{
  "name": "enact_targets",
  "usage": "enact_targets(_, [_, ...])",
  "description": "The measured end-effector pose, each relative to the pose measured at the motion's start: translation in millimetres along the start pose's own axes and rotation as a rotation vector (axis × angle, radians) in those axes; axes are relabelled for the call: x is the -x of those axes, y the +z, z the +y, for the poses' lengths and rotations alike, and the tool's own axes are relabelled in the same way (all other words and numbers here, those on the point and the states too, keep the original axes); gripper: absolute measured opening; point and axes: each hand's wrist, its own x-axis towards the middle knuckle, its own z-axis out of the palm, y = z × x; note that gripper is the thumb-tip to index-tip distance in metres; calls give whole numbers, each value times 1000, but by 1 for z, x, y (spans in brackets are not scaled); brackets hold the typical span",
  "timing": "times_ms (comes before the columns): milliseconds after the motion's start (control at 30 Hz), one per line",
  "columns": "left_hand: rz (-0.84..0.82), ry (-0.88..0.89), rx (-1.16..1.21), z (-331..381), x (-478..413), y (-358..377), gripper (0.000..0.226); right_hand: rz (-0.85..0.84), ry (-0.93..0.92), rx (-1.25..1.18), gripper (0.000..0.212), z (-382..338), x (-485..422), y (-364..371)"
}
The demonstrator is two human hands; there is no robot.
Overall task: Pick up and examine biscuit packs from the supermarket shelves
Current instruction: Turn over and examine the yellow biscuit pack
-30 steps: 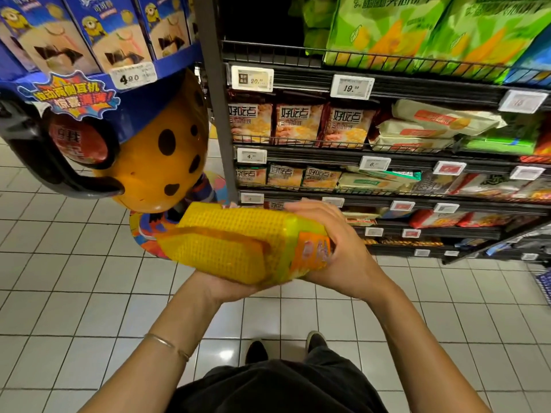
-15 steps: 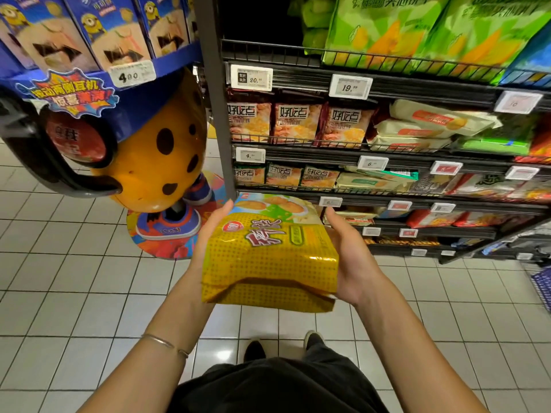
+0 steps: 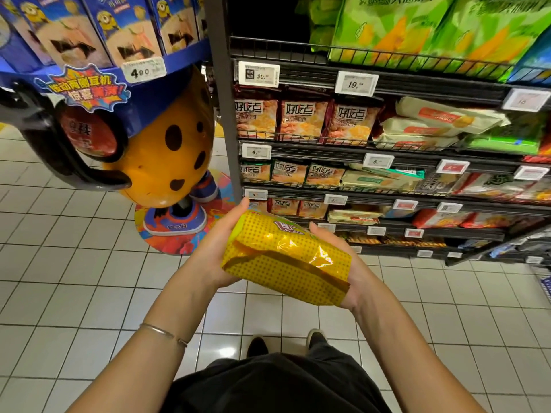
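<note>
The left hand [image 3: 217, 251] and right hand [image 3: 356, 278] grip the yellow biscuit pack [image 3: 286, 260]; shelves [image 3: 310, 155] just beyond them, mascot display [image 3: 161, 150] beyond the left.

Blue stand tag [image 3: 144, 71] — 4.90, shelf tags [image 3: 258, 73] 20 and 19.99, brown packs [image 3: 302, 120] — 好吃点

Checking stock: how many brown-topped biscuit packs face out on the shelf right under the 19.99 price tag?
3, side by side at the left end of the shelf: left pack, middle pack, right pack. More may sit hidden behind them.
</note>
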Motion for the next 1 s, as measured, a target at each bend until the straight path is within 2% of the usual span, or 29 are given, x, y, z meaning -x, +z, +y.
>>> enact_targets(33, [-45,-52,46,2,-8,0,49,25,-18,10,38,2,-4,-1])
enact_targets(133, [-113,-74,53,8,-22,0,44,62,-16,-12,32,2,-5,0])
enact_targets(233, [-115,-93,41,11,-19,5,34,41,-11,-41,46,4,-9,-5])
enact_targets(367, [-120,21,46,15,-16,11,58,-62,-6,-66,49,9,-8,-10])
enact_targets(600, [-159,52,259,14,-17,11,58,-41,-85,-12,41,-11,-6,-9])
enact_targets(733, [-160,-2,205,9,-26,10,55,-20,-82,65,39,-24,-2,-5])
enact_targets(867, [-214,-76,169,-4,-33,5,58,-16,-185,285,36,-36,6,3])
enact_targets(933, [-197,-93,148,-11,-37,5,55,-13,-218,354,44,-42,12,7])
enact_targets(1000, [-128,-83,166,-14,-40,6,40,-19,-224,421,58,-45,15,9])
